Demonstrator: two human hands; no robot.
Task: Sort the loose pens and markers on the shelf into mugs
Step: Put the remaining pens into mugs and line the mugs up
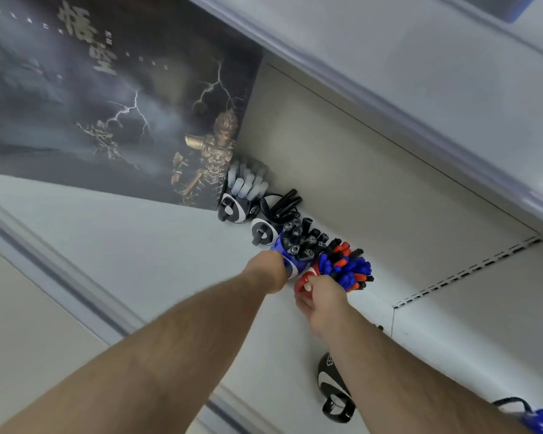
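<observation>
The dark storm-and-lightning poster point(107, 98) propped at the back of the shelf carries large pale Chinese characters, 悟空, at its upper left, with spaced Latin letters running through them of which "BLACK" and "KONG" can be made out. Small emblems on the black-and-white mugs point(232, 209) are too blurred to read.

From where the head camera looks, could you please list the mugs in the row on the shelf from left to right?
Black-and-white mug of grey markers → black-and-white mug of black pens → blue mug of black markers, left hand on it → red mug of red and blue markers, right hand at it.
</observation>
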